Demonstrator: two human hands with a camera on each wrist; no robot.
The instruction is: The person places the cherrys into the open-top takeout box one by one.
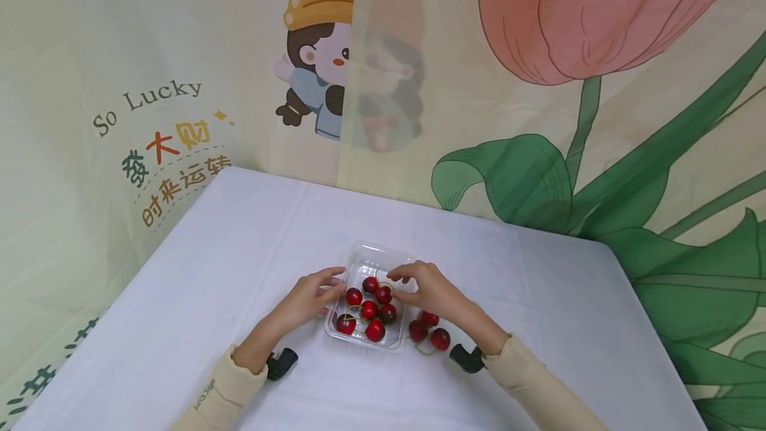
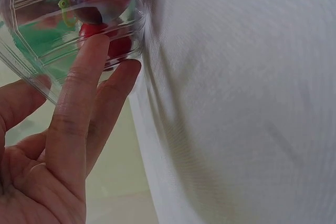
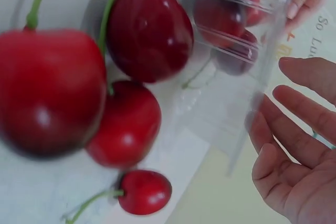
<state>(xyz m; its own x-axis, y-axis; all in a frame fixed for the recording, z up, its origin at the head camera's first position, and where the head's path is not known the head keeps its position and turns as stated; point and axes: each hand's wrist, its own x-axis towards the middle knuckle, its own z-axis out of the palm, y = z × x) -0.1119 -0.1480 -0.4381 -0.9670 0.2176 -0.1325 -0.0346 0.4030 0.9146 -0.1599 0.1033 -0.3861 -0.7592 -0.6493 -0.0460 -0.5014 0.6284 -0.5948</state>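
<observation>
A clear plastic box (image 1: 366, 253) with several stemmed red cherries (image 1: 374, 330) inside stands on the white table. My left hand (image 1: 317, 294) holds its left side, the thumb at the rim and fingers (image 2: 76, 95) against the outer wall. Over the box's right side hovers my right hand (image 1: 432, 290), thumb and fingers apart. Its fingertips are close to a cherry (image 1: 383, 294) in the box. The right wrist view shows that hand (image 3: 299, 166) with nothing in its grasp. Just right of the box lie several loose cherries (image 1: 440, 338), large in the right wrist view, partly under my right forearm.
White cloth covers the table (image 1: 287, 218). A printed curtain (image 1: 395, 171) with a tulip and a cartoon figure rises along the far edge. Black wrist camera mounts (image 1: 467, 358) sit below each wrist.
</observation>
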